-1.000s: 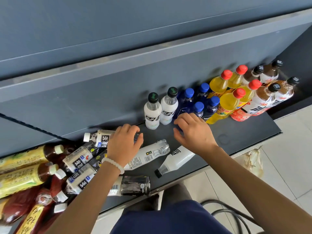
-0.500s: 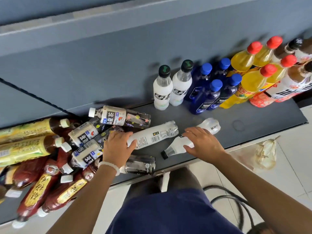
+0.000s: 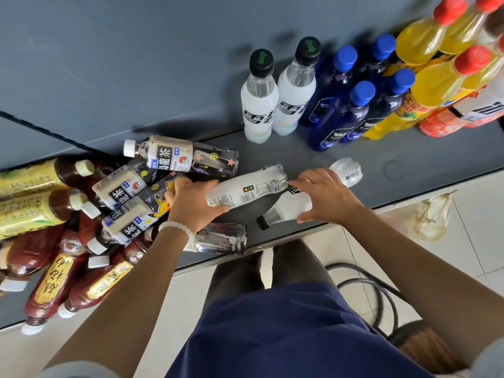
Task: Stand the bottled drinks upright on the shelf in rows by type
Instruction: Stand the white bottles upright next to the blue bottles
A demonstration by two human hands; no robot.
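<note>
1. Left hand (image 3: pixel 192 204) wrapped around the neck end of a lying white bottle (image 3: pixel 246 188), thumb on the near side, fingers over the far side. White bead bracelet (image 3: pixel 176 227) on that wrist.
2. Right hand (image 3: pixel 324 199) curled over a second white bottle (image 3: pixel 345 173) lying on its side, black cap (image 3: pixel 262 222) aimed at the shelf's front edge, base aimed toward the back wall.
3. Both gripped bottles flat on the grey shelf (image 3: pixel 422 162), close together, around the middle near the front edge.
4. Already upright at the back: two matching white bottles with black caps (image 3: pixel 276 105), side by side against the wall.
5. Right beside those, four blue bottles with blue caps (image 3: pixel 351 105), standing two by two.
6. Further right, yellow bottles with red caps (image 3: pixel 433 80), upright, then some brownish ones cut off by the frame edge.
7. Left side a total mess: dark tea bottles with white labels and white caps (image 3: pixel 169 156) lying in a heap, one clear dark bottle (image 3: pixel 221 238) lying under the left wrist at the front edge.
8. Far left, yellow-labelled tea bottles (image 3: pixel 30 195) and reddish-brown bottles (image 3: pixel 54 282) piled on their sides.
9. Below the shelf: tiled floor, a black cable (image 3: pixel 381 293), a crumpled plastic bag (image 3: pixel 433 214).
</note>
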